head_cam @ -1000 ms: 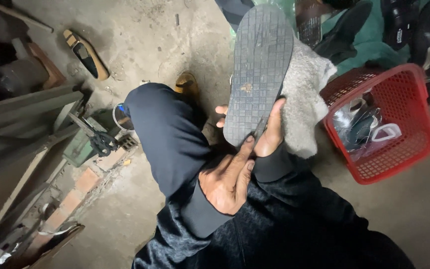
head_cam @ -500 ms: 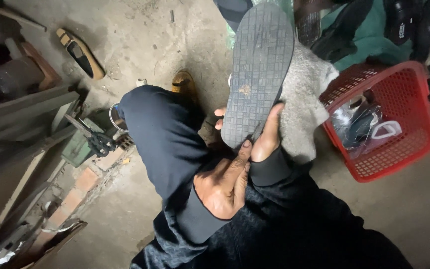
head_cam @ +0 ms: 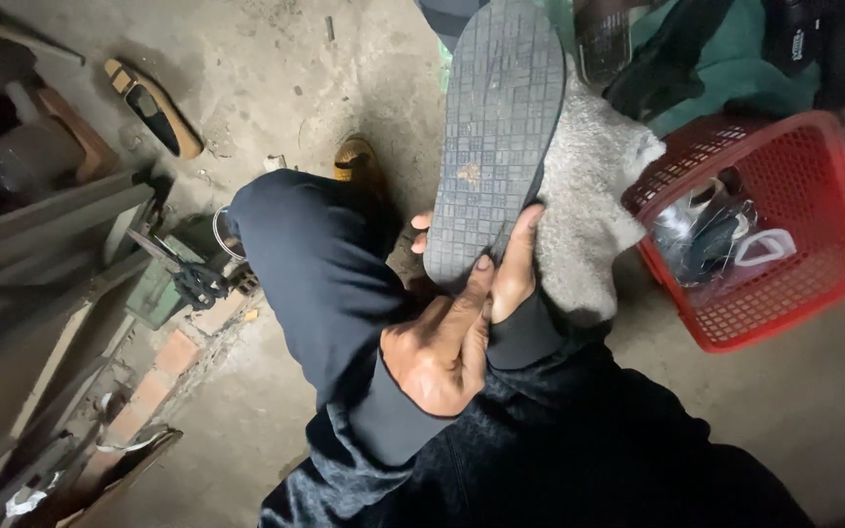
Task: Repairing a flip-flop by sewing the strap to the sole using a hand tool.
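Note:
A dark grey sandal (head_cam: pixel 501 127) stands upright, its gridded sole facing me and a small worn spot near the middle. My right hand (head_cam: pixel 517 279) grips its heel end from behind: the thumb lies on the right edge and fingertips show at the left edge. My left hand (head_cam: pixel 439 350) sits just below, back toward me, its fingers reaching up and pressing on the heel's lower edge. Both arms wear dark sleeves. My raised knee (head_cam: pixel 295 244) in dark trousers is just left of the hands.
A grey fuzzy cloth (head_cam: pixel 589 196) lies behind the sandal. A red plastic basket (head_cam: pixel 804 293) holding footwear stands at the right. On the concrete floor are a black flat shoe (head_cam: pixel 154 108), a brown shoe (head_cam: pixel 356 164), a metal tool (head_cam: pixel 188 279), bricks and planks at the left.
My left hand's fingers have drawn together and slid up against the heel edge. The sandal stays upright in my right hand, shifted only slightly.

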